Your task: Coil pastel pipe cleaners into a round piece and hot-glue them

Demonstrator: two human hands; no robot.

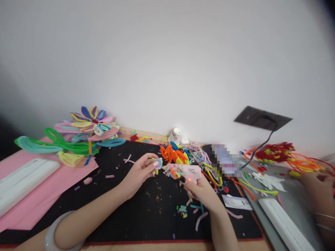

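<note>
My left hand [139,176] pinches a small pastel coil of pipe cleaner [158,164], with pink, teal and yellow-green showing. Just to its right, my right hand [199,190] is wrapped round a pale pink hot glue gun [193,171] with a small red light glowing on it. The gun's nozzle points left towards the coil, and a slight gap lies between them. Bundled orange and yellow pipe cleaners [171,153] lie behind the gun. Both hands are over a black mat [112,216] strewn with clippings.
A large pipe-cleaner flower [95,122] lies at the left by pink sheets [86,170] and a white box [28,177]. A paper cup [175,135] stands near the wall. On the right are a phone [226,160], a cable [261,148], another white case [285,223] and another person's hand [318,184].
</note>
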